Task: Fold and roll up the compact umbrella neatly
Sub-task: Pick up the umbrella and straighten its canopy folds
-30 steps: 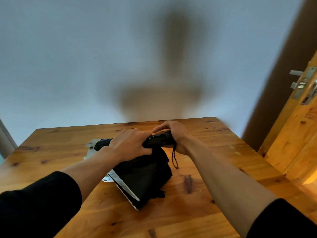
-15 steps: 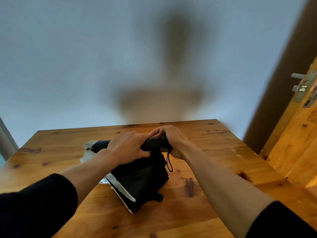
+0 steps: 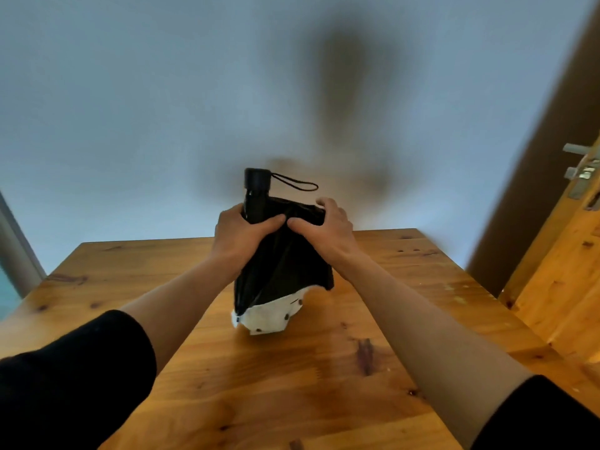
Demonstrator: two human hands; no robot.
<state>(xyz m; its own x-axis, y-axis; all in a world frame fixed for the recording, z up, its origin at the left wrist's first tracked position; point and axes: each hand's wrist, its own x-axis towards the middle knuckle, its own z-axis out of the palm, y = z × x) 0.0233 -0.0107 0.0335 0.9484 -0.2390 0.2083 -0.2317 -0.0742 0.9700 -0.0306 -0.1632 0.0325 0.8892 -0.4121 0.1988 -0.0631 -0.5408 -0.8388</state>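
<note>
The compact umbrella [image 3: 279,271] stands upright on the wooden table [image 3: 324,368], handle end up, its black canopy hanging loose with a white edge at the bottom. Its black handle [image 3: 256,190] sticks up above my hands, and a thin wrist loop [image 3: 297,184] trails off it to the right. My left hand [image 3: 242,233] is wrapped around the shaft just below the handle. My right hand [image 3: 324,227] grips the bunched black fabric at the top right of the canopy. The two thumbs nearly touch.
A plain pale wall rises behind the table's far edge. A wooden door [image 3: 565,271] with a metal handle [image 3: 581,167] stands at the right, close to the table's right side. A grey upright strip shows at the far left.
The umbrella was lying flat across the table with both hands on its handle end. It now stands upright, and my right hand has shifted from the handle to the canopy fabric.
</note>
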